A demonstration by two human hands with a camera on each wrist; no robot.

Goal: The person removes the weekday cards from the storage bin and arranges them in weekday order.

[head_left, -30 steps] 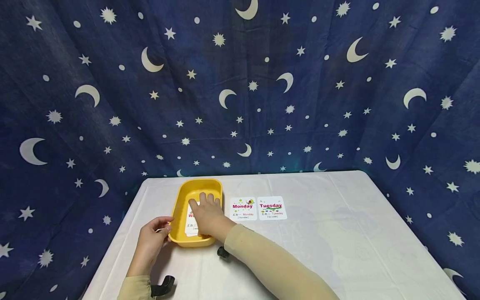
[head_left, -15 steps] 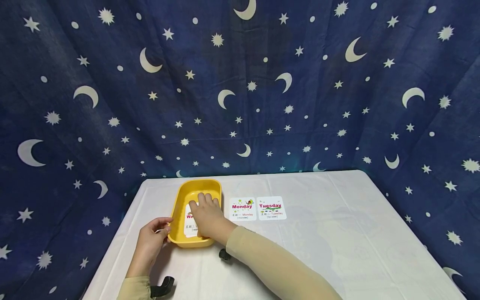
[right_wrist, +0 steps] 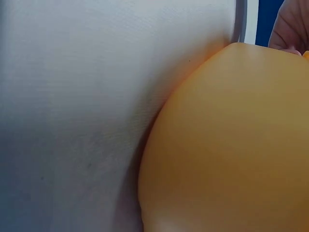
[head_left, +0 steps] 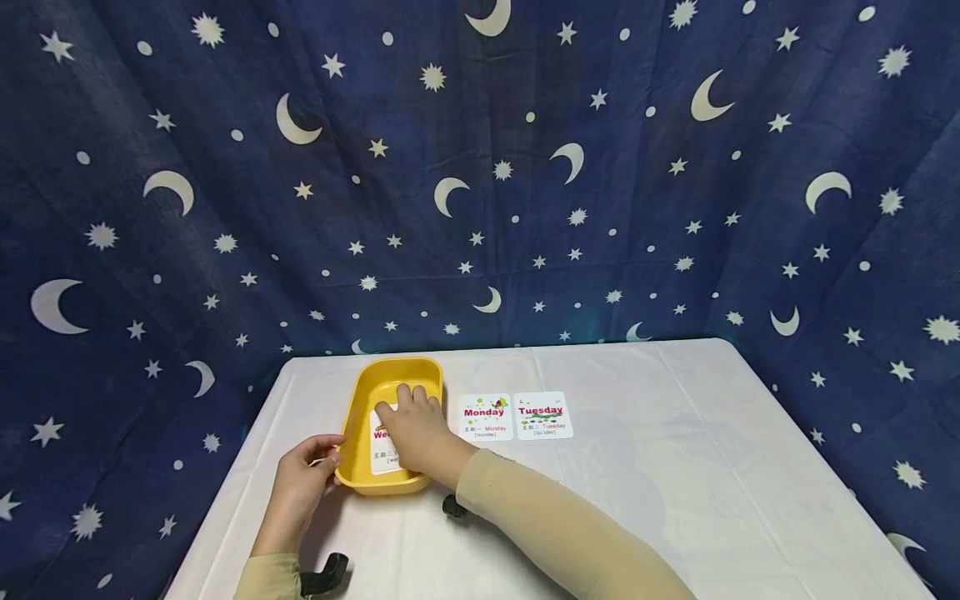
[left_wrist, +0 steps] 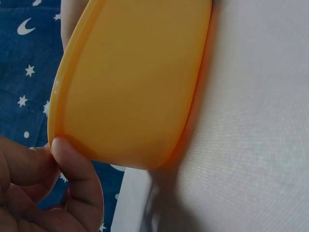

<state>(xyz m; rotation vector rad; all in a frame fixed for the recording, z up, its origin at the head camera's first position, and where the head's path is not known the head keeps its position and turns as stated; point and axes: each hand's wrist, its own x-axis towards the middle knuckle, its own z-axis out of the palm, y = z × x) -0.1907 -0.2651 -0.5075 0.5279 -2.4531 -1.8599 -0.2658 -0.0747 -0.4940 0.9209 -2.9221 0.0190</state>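
Under the bent right hand, inside the yellow tray, a white card is partly covered — whether pinched cannot be told. The tray is pinched rim-side by the left hand. Probably light and slick, the card is best taken by its edges.

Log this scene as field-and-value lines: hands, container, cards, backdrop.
Left hand: pinches the tray's near-left rim
Right hand: reaches into the tray; grip unclear
Container: yellow tray
Card in tray: partly covered, visible text begins "We"
Cards on table: Monday card, Tuesday card to its right
Backdrop: dark blue, moons and stars
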